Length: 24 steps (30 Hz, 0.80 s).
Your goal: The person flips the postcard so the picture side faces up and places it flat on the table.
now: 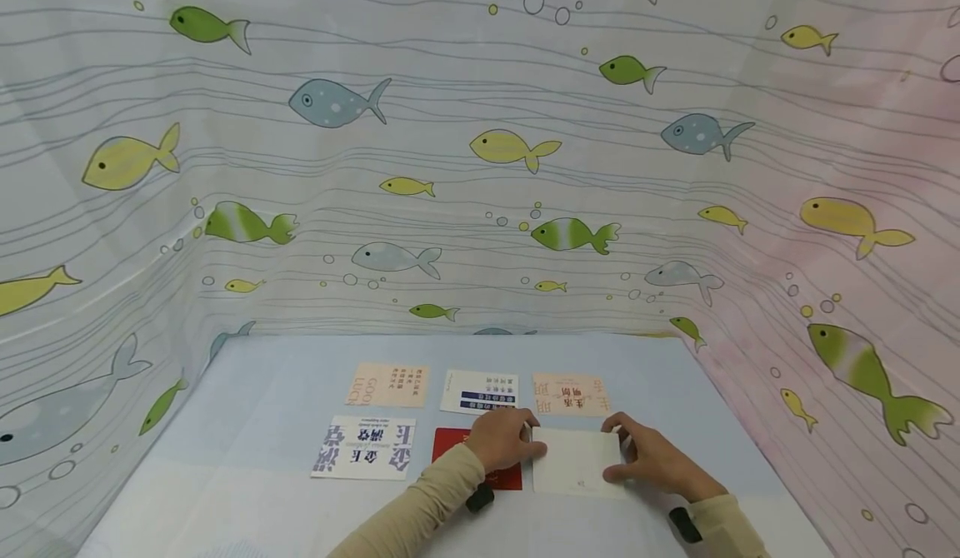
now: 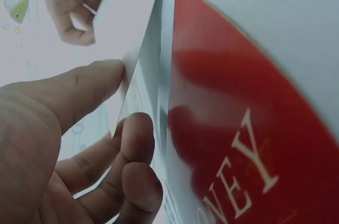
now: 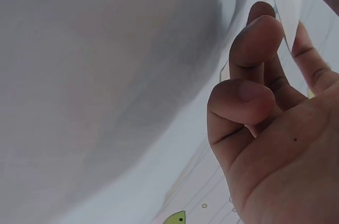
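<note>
A mostly white card (image 1: 576, 458), with small print near its front edge, is held between my two hands at the front right of the table. My left hand (image 1: 504, 440) pinches its left edge, thumb on one face and fingertips behind, as the left wrist view shows. At the opposite edge my right hand (image 1: 651, 456) grips the card between thumb and fingers. In the left wrist view the card stands tilted off the table. Beside it lies a red card (image 2: 212, 75) with "NEY" lettering, partly covered by my left hand and forearm in the head view.
A white card with purple characters (image 1: 363, 448) lies left of the red one. Behind are a peach "GOOD LUCK" card (image 1: 387, 385), a white card with dark blue bands (image 1: 480, 387) and a peach card with red characters (image 1: 572, 395). Fish-patterned curtains (image 1: 465, 208) surround the table.
</note>
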Tool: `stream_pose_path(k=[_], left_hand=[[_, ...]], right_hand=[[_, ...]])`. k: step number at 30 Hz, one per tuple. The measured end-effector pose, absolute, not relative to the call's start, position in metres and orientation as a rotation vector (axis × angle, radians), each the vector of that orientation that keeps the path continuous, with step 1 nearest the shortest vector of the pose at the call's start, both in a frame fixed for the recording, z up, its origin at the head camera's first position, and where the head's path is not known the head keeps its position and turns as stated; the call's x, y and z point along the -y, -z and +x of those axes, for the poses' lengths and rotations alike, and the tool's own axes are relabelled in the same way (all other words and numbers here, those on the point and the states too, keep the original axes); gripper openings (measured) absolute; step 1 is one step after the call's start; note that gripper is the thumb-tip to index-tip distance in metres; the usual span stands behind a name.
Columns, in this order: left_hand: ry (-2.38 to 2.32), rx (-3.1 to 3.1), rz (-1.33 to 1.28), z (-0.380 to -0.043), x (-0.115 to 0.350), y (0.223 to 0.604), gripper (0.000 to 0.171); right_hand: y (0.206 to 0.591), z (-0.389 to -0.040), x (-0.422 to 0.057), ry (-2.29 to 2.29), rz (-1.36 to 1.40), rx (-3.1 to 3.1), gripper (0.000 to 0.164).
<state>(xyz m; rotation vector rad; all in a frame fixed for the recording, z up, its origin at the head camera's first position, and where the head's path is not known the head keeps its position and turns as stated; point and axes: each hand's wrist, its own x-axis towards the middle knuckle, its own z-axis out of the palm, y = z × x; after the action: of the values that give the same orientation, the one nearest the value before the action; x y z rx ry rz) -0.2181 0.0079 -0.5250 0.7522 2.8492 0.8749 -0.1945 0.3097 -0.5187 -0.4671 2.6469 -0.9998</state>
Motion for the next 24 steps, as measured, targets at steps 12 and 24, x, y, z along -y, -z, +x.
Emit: stream_pose_path(k=[12,24], left_hand=[[-0.990,-2.776,0.641,-0.2216,-0.0068,0.5311,0.033],[-1.063,-2.757,0.654,-0.2209,-0.0074,0.5312,0.028]], right_hand=[[0.5157,-0.1920,-0.3081,0.999,-0.506,-2.653,0.066],[0.5149,-0.1923,-0.3113,1.051,-0.356,-2.694,0.051]])
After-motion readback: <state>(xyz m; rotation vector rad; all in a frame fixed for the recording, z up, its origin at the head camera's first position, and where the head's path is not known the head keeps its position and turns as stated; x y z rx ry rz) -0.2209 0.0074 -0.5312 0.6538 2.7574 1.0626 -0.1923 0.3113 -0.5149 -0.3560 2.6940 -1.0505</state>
